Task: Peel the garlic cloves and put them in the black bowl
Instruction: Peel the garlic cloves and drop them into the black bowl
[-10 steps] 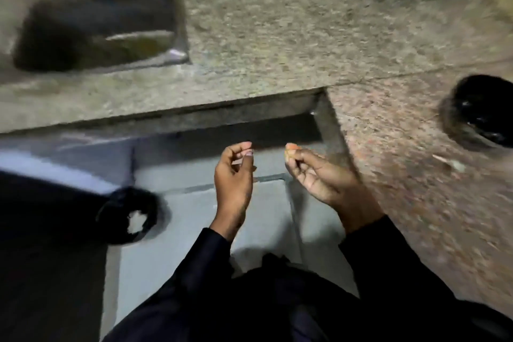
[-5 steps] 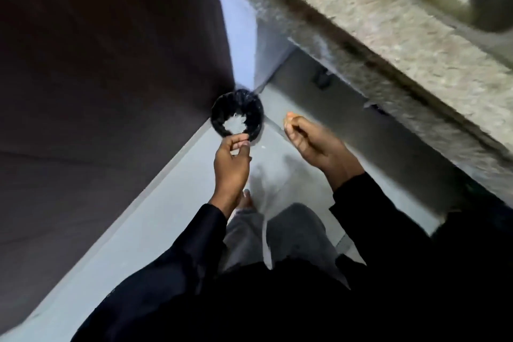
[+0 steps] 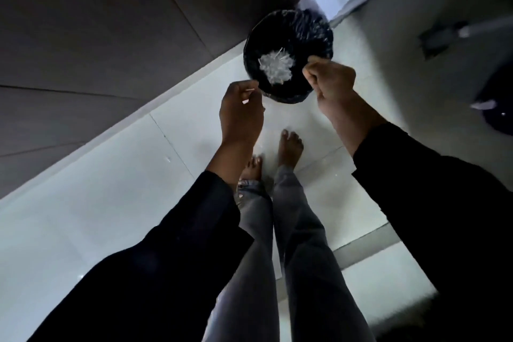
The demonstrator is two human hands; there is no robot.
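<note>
Item: view swung from desk to floor bin (image 3: pixel 288 44); left hand (image 3: pixel 241 108) pinched a peel scrap (image 3: pixel 251 91), right hand (image 3: pixel 330 78) grip curled (contents hidden), so skins were likely being discarded.

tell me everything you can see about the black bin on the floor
The black bin is round, open-topped and lined with a glossy, crinkled black bag. It stands upright on the pale tiled floor, close to the dark cabinet front. A heap of whitish, papery scraps lies inside. The left hand and right hand are held above its near rim; whether they touch it is unclear.
</note>
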